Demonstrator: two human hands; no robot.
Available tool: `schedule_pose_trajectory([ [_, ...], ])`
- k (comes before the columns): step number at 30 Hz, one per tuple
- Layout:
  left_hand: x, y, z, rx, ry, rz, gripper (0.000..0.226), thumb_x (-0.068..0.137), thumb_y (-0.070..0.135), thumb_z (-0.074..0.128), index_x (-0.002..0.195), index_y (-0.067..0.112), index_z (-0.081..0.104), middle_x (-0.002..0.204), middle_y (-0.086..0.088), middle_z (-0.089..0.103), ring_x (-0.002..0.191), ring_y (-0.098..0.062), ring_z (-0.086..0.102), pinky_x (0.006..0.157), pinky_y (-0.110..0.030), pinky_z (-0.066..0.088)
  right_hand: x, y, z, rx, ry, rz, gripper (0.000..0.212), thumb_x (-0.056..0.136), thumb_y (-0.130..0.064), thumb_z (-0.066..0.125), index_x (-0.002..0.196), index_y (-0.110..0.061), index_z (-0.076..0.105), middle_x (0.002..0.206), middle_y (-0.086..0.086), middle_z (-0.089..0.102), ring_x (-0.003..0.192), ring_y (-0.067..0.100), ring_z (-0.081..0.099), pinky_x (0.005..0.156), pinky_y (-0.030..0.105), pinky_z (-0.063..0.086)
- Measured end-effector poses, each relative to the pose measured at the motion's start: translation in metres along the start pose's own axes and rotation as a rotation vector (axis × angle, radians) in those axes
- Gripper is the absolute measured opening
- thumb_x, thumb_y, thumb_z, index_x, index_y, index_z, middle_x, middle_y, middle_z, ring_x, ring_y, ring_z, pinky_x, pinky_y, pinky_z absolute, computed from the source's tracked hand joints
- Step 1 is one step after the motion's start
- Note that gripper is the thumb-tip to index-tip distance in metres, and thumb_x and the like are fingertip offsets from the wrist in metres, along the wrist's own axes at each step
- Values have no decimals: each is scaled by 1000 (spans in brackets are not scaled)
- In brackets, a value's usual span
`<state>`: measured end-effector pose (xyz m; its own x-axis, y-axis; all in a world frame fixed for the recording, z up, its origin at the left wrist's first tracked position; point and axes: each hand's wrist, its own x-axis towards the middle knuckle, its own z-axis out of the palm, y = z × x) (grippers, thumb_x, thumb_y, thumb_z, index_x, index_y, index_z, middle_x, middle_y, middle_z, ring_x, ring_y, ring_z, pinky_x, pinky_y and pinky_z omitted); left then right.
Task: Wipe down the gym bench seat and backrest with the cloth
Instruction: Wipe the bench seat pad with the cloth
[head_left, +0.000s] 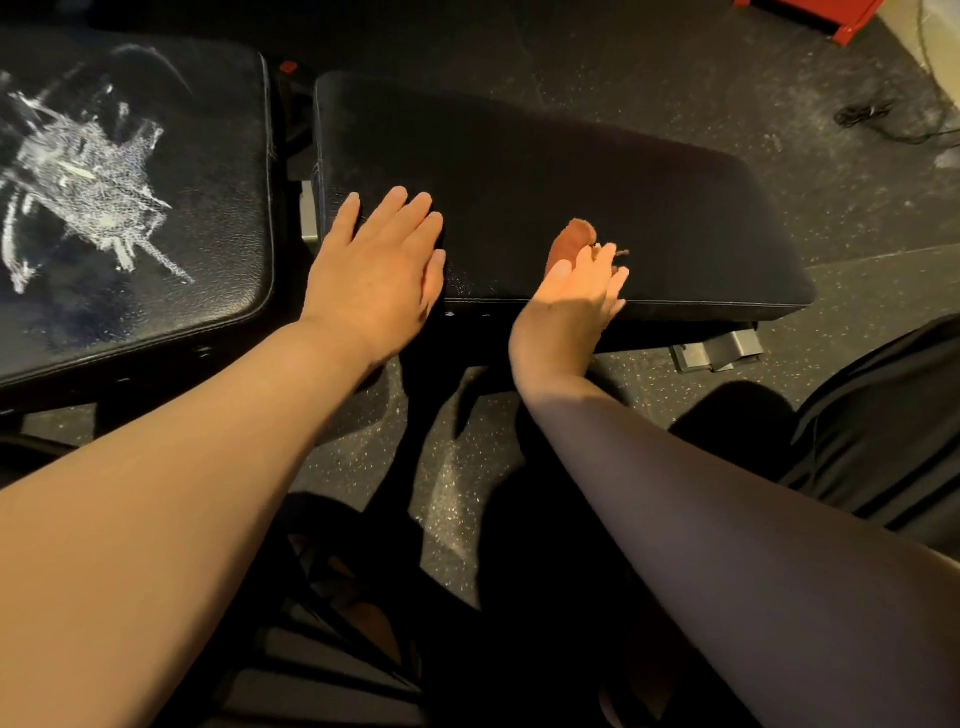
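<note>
A black padded bench seat (597, 187) lies across the middle of the view. To its left is the black backrest pad (208, 234), smeared with a white, cracked patch (78, 187). My left hand (384, 265) rests flat with straight fingers on the seat's near left corner. My right hand (576, 296) sits at the seat's near edge and holds a small orange-brown cloth (569, 241) against the pad; most of the cloth is hidden under the fingers.
Dark speckled rubber floor (831, 218) surrounds the bench. A grey metal bench foot (722, 353) shows under the seat's right end. A red metal frame (831, 15) stands at the far right, with a black cable (872, 117) beside it. Black clothing (893, 426) is at the right.
</note>
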<state>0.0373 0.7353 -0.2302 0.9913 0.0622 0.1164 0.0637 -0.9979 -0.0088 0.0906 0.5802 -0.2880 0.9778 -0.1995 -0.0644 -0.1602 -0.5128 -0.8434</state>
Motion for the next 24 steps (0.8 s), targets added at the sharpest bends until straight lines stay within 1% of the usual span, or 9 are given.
schedule_pose_trajectory([
  [5, -4, -9, -5, -35, 7, 26, 47, 106, 31, 33, 147, 12, 47, 156, -9, 41, 148, -27, 29, 124, -48, 18, -36, -16, 6, -176, -310, -539, 46, 108, -26, 30, 152, -13, 39, 163, 3, 30, 155, 23, 11, 126, 42, -1],
  [9, -6, -13, -7, -24, 1, 29, 50, 105, 32, 30, 147, 12, 47, 155, -9, 42, 148, -28, 30, 123, -49, 19, -4, -5, -13, -468, -35, -877, 33, 99, -35, 50, 116, -14, 69, 143, 2, 57, 136, 27, 47, 110, 48, 31],
  [12, -8, -21, -9, -47, 17, 17, 47, 106, 29, 32, 145, 11, 49, 153, -10, 44, 146, -29, 32, 122, -48, 21, 18, -5, -20, -322, -6, -613, 29, 97, -30, 51, 103, -9, 70, 134, 5, 59, 123, 27, 51, 102, 38, 38],
  [14, -8, -26, -8, -94, 40, -7, 45, 106, 27, 32, 144, 10, 48, 152, -9, 44, 145, -28, 33, 123, -46, 21, 11, -16, -13, -57, -165, -411, 38, 103, -29, 42, 128, -8, 60, 141, 8, 52, 133, 28, 44, 112, 27, 35],
  [15, -9, -26, -8, -126, 46, -27, 44, 106, 26, 32, 144, 10, 47, 153, -9, 43, 146, -28, 32, 123, -45, 21, 1, -25, -7, -13, -239, -383, 43, 105, -30, 36, 140, -11, 52, 148, 6, 48, 140, 27, 38, 118, 31, 30],
  [17, -8, -27, -4, -183, 49, -67, 44, 106, 25, 32, 146, 9, 44, 156, -10, 39, 148, -27, 29, 124, -43, 19, -22, -41, 5, -60, -375, -464, 46, 107, -27, 28, 149, -14, 43, 158, 3, 37, 149, 21, 24, 126, 39, 11],
  [19, -9, -27, -1, -264, 30, -122, 47, 106, 28, 32, 149, 12, 40, 161, -9, 32, 152, -27, 21, 125, -44, 16, -39, -55, 13, -113, -496, -610, 45, 109, -22, 28, 150, -13, 41, 163, 1, 28, 150, 16, 15, 125, 29, -2],
  [22, -9, -28, -3, -319, 34, -173, 47, 106, 27, 32, 150, 12, 40, 161, -9, 30, 152, -28, 18, 125, -44, 15, -26, -59, 14, -166, -591, -657, 46, 108, -26, 35, 152, -19, 40, 160, -3, 33, 149, 18, 23, 125, 36, 14],
  [24, -7, -27, -6, -315, 44, -189, 44, 105, 19, 35, 147, 5, 41, 160, -12, 31, 152, -31, 19, 125, -43, 12, -7, -53, 7, -157, -493, -636, 44, 103, -26, 39, 145, -15, 50, 144, -2, 49, 136, 16, 41, 116, 27, 31],
])
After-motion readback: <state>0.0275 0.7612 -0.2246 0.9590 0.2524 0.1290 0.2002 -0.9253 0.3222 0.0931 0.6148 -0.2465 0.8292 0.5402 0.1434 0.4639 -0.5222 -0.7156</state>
